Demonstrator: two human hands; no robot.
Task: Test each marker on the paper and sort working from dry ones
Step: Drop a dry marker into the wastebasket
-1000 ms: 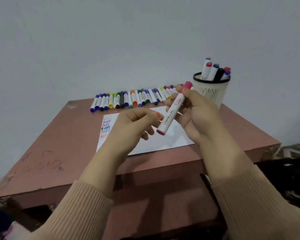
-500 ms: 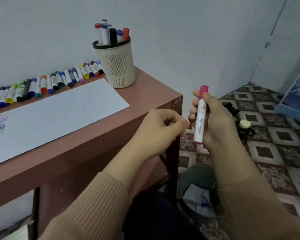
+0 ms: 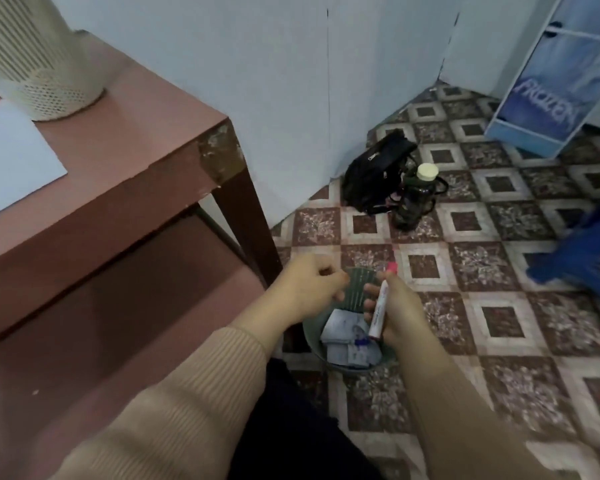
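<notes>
In the head view the right hand [image 3: 400, 308] has its fingers curled round a capped pink marker [image 3: 379, 308], held nearly upright right above the bin [image 3: 357, 287], so this looks like the sorting step for a marker judged dry. The next move calls for loosening that grip so it falls among the paper scraps [image 3: 340, 332] inside the bin. The left hand [image 3: 309, 289] hovers over the bin's left edge, curled with nothing visible in it; the table [image 3: 136, 168] with its paper [image 3: 11, 157] stands left of the bin, a bag [image 3: 374, 171] and a bottle [image 3: 414, 197] stand beyond it, and nothing blocks the drop.
</notes>
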